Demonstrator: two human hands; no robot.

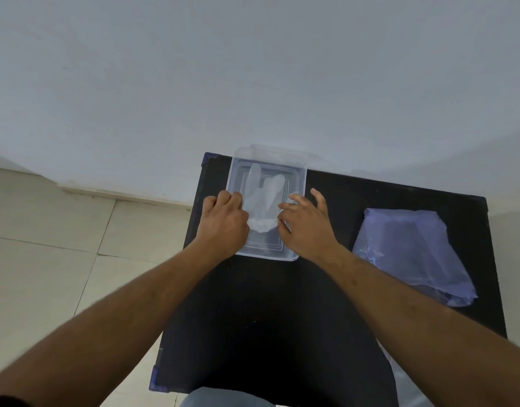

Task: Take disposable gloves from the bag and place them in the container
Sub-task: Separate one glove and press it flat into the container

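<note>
A clear plastic container lies on the black table near its far edge. Inside it rests a translucent white disposable glove, fingers pointing away from me. My left hand is on the container's left side, fingers curled against the glove's left edge. My right hand is at the right side, fingertips touching the glove's right edge, other fingers spread. Whether either hand pinches the glove is unclear. The bluish plastic bag lies flat at the right of the table.
A white wall stands just behind the table. Beige floor tiles lie to the left. The table's near half holds only my forearms. My knee in grey cloth shows at the bottom edge.
</note>
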